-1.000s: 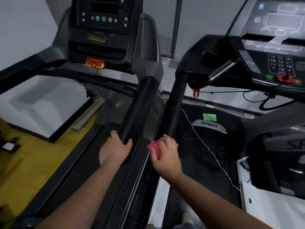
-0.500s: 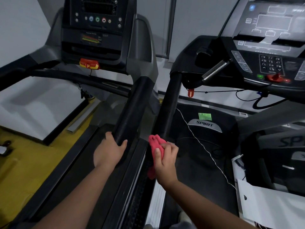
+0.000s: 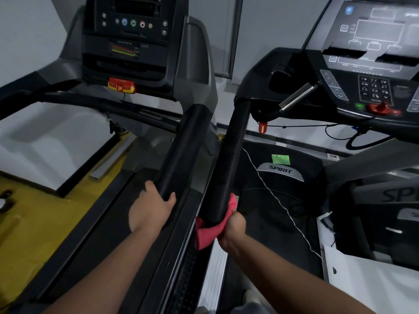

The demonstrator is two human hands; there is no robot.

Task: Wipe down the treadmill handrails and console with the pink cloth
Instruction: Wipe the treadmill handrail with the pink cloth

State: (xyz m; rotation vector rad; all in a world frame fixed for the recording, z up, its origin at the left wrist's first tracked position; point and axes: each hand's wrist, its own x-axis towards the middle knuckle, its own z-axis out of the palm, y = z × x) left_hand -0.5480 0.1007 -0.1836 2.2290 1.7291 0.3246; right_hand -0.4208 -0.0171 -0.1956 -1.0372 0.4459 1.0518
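My right hand (image 3: 233, 227) clamps the crumpled pink cloth (image 3: 207, 232) under the near end of the black foam-padded handrail (image 3: 229, 159). My left hand (image 3: 150, 209) grips the neighbouring black rail (image 3: 181, 150) just left of it. I should wrap the cloth snugly, then slide it up the padding, twisting.

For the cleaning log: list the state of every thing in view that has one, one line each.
pink cloth, bunched, wrapped under the near end of the right treadmill's handrail
right hand, grips the pink cloth
left hand, grips the near end of the left treadmill's handrail
right console, screen unlit
red clip, hanging below the right console
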